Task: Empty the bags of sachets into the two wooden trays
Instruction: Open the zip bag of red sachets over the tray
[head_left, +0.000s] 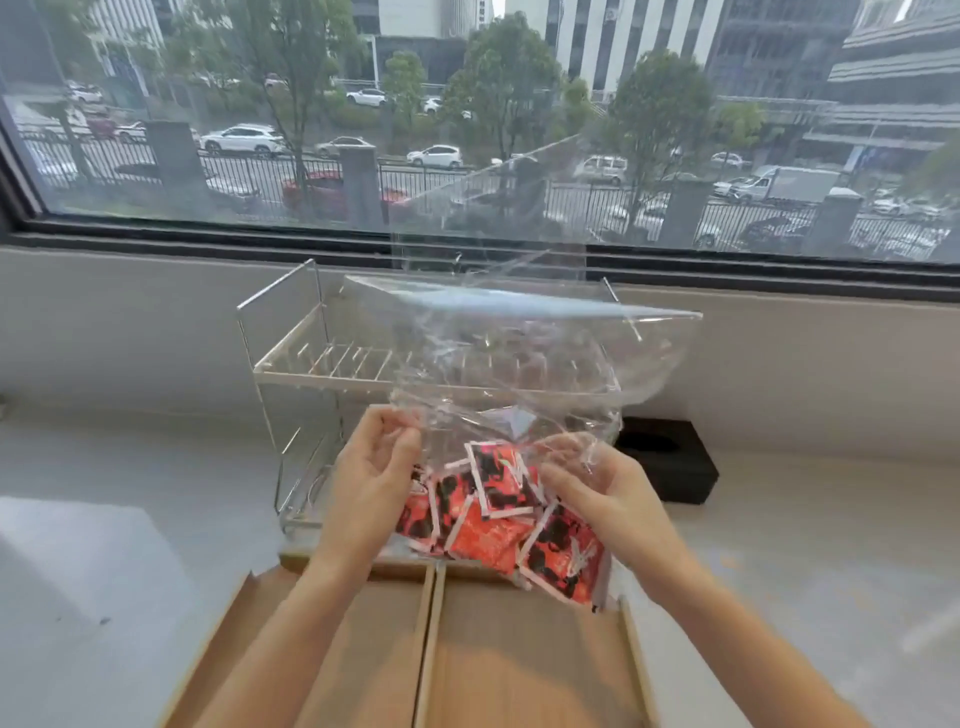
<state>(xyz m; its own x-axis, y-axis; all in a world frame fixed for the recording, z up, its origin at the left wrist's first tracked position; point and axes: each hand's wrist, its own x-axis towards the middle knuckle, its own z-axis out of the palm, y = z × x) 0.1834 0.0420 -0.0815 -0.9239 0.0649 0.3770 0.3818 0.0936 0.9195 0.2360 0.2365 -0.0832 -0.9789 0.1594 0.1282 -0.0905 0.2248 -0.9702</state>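
1. The left hand is pinching the clear bag by its left edge.
2. Red sachets are sitting inside, above the two wooden trays.
3. The right hand is clutching the bag's right side.

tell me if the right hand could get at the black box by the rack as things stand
Probably not yet: the right hand is busy, its grip pinching the clear bag of sachets. The black box lies unobstructed just beyond it.

trays: left tray and right tray side by side, nearest
bag: above trays' far end, sachets inside
rack: behind trays
box: right of rack
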